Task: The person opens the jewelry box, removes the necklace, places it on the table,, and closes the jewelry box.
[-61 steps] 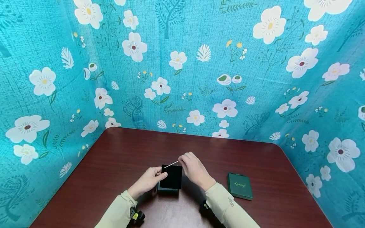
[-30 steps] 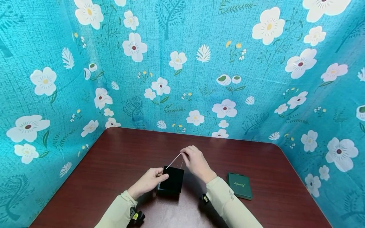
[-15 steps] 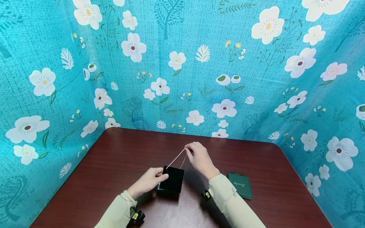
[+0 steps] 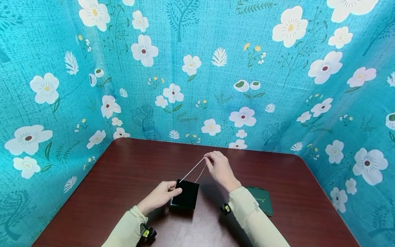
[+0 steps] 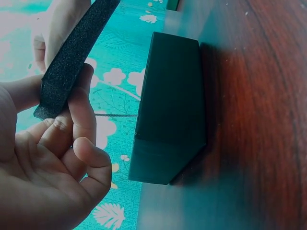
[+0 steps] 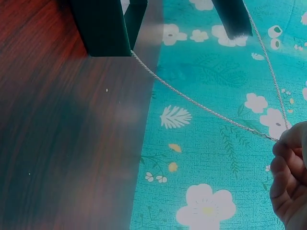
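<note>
Left fingers: the left hand [image 4: 161, 196] pinches a black foam insert [image 4: 187, 193] by its edge, thumb on the upper face.
Right fingers: the right hand [image 4: 219, 168] pinches a thin silver chain [image 6: 192, 100] between thumb and fingertips, raised to the right of the insert.
Chain: two strands slant down from the right fingers; one reaches the insert's far left corner, while the right wrist view shows the other running to the box's edge.
Foam insert: held tilted above the box, with a gap between them in the left wrist view.
Box: the dark green box [image 5: 170, 105] rests on the tabletop below the insert, mostly hidden by it from above.
Lid: a flat green box lid [image 4: 264, 202] with pale script lies to the right, partly covered by the right sleeve [image 4: 250, 207].
Tabletop: reddish-brown wood grain [image 4: 139, 164], glossy at the near side, rounded at the far corners, with small pale specks near the box.
Room: turquoise cloth [image 4: 210, 103] hangs behind and on both sides, printed with white flowers, leaves and darker trees.
</note>
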`<state>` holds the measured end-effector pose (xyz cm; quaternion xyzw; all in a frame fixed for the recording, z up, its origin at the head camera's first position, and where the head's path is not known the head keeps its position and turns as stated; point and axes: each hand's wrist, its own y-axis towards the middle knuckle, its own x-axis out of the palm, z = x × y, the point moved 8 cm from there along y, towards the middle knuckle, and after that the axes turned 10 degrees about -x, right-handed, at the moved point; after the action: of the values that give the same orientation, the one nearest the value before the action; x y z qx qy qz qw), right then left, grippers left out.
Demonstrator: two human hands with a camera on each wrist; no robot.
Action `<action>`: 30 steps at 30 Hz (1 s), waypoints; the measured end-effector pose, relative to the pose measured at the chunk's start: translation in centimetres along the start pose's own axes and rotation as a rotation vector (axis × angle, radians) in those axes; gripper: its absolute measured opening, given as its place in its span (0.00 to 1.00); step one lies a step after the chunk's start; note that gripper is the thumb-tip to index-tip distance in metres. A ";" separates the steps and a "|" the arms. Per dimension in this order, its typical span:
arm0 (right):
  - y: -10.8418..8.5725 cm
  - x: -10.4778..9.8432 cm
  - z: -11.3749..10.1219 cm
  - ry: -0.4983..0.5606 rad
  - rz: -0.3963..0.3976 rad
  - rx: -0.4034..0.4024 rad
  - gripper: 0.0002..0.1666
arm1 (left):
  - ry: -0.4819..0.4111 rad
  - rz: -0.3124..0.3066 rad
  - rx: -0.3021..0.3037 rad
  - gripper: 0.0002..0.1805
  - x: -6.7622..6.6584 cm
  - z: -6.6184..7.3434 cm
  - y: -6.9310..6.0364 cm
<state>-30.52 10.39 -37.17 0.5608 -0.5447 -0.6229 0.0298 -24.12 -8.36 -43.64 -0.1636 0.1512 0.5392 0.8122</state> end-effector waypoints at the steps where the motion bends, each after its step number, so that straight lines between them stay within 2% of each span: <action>1: 0.0 0.0 0.1 -0.001 0.001 0.001 0.04 | -0.001 0.000 -0.002 0.22 0.0 0.0 0.0; 10: 0.1 -0.4 0.9 0.005 0.012 0.022 0.05 | 0.022 0.002 0.009 0.22 0.1 -0.3 0.2; 17: 0.4 -0.5 1.3 0.013 0.005 0.032 0.04 | 0.040 0.000 0.016 0.23 0.5 -2.9 1.7; 20: 0.4 -0.5 1.6 0.001 0.002 0.040 0.04 | 0.026 -0.021 0.024 0.23 0.6 -3.2 1.8; 26: 0.7 -0.9 1.8 0.005 0.005 0.045 0.04 | 0.025 -0.037 0.032 0.22 0.8 -3.0 1.8; 30: 0.9 -1.1 2.0 -0.002 0.000 0.052 0.04 | 0.055 -0.033 0.037 0.21 0.7 -1.4 1.0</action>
<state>-32.09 12.03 -36.20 0.5609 -0.5605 -0.6090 0.0146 -24.88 -7.97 -45.27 -0.1658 0.1804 0.5181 0.8195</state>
